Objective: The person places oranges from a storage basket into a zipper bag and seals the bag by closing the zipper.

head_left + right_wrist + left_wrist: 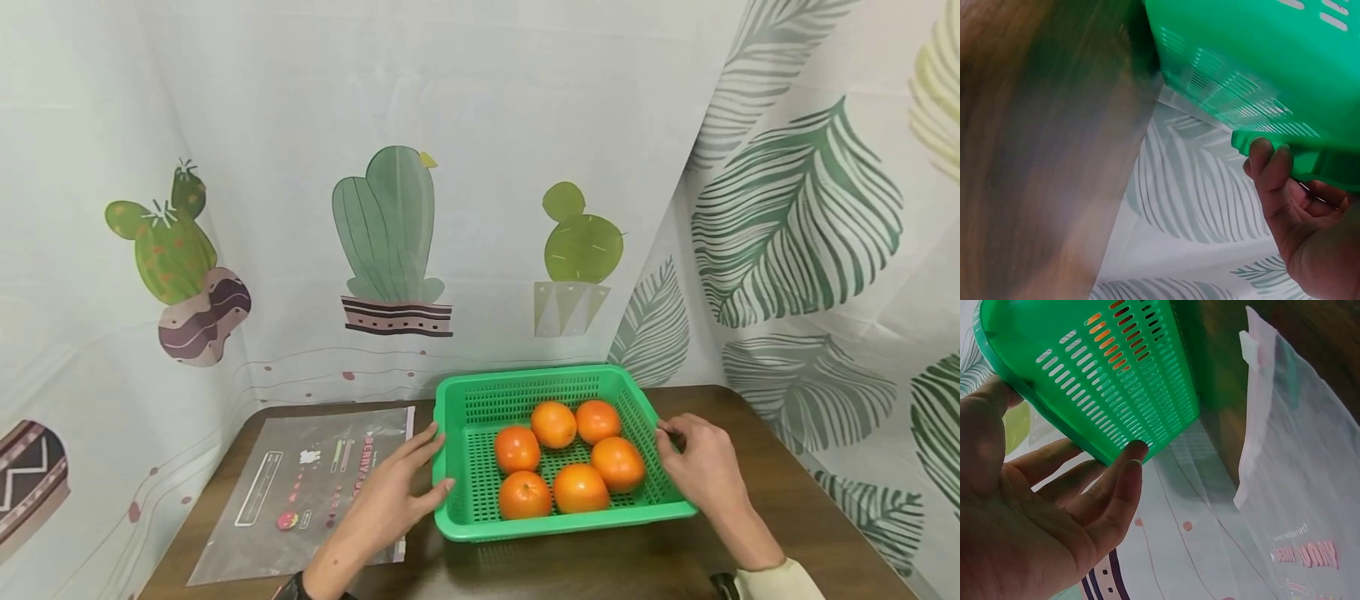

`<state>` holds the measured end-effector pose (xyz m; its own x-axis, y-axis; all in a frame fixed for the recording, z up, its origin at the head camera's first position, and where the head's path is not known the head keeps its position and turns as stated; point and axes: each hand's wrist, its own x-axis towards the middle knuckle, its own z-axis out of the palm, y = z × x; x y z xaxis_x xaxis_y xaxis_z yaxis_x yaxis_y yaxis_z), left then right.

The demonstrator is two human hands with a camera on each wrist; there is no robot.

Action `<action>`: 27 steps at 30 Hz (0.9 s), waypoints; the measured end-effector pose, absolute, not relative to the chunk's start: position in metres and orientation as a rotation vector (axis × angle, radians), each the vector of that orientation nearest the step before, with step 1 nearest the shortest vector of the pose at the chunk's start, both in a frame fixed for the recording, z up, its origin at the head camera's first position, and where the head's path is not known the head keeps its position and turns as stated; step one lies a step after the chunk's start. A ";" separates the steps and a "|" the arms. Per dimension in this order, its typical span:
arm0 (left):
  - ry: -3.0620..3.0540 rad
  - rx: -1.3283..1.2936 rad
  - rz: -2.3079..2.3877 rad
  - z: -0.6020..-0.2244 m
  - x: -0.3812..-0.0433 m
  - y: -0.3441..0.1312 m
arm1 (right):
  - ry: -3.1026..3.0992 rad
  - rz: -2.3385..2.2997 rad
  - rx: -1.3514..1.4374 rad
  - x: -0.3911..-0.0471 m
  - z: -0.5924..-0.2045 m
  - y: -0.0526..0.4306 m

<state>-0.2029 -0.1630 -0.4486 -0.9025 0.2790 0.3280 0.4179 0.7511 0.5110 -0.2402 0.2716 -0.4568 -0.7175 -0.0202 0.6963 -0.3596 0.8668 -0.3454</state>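
A green plastic basket with slotted sides holds several oranges, gathered toward its middle and right. At its left rim is my left hand; in the left wrist view the thumb lies over the rim and the fingers reach beneath it, along the outer wall. My right hand grips the opposite rim, its fingertips curled under the edge in the right wrist view. Whether the basket's underside touches the table, I cannot tell.
A clear zip bag with pink printing lies flat on the dark wooden table, left of the basket. Behind the table hangs a white curtain printed with cacti and leaves, close to the basket's far rim.
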 end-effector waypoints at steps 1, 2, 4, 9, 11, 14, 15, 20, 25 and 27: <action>-2.722 -0.548 -0.877 -0.449 -0.203 -0.164 | -2.308 0.605 0.275 -0.240 -0.457 0.271; -2.725 -0.546 -0.879 -0.448 -0.203 -0.164 | -2.305 0.605 0.275 -0.241 -0.458 0.271; -2.731 -0.541 -0.878 -0.448 -0.202 -0.165 | -2.299 0.602 0.280 -0.241 -0.458 0.270; -2.735 -0.533 -0.881 -0.447 -0.201 -0.166 | -2.297 0.599 0.292 -0.242 -0.458 0.268; -2.733 -0.531 -0.885 -0.448 -0.200 -0.167 | -2.299 0.600 0.291 -0.242 -0.457 0.267; -2.733 -0.532 -0.882 -0.448 -0.200 -0.167 | -2.302 0.601 0.287 -0.241 -0.457 0.267; -2.732 -0.532 -0.882 -0.448 -0.200 -0.167 | -2.302 0.602 0.285 -0.241 -0.457 0.267; -2.729 -0.526 -0.876 -0.447 -0.200 -0.167 | -2.293 0.608 0.291 -0.243 -0.458 0.268; -2.733 -0.524 -0.872 -0.448 -0.200 -0.167 | -2.293 0.609 0.292 -0.243 -0.458 0.267; -2.733 -0.525 -0.870 -0.449 -0.200 -0.167 | -2.294 0.608 0.289 -0.243 -0.459 0.267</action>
<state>-0.2005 -0.1671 -0.4487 -0.9105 0.2664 0.3162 0.4001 0.7602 0.5118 -0.2430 0.2673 -0.4586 -0.7060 -0.0273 0.7077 -0.3744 0.8626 -0.3402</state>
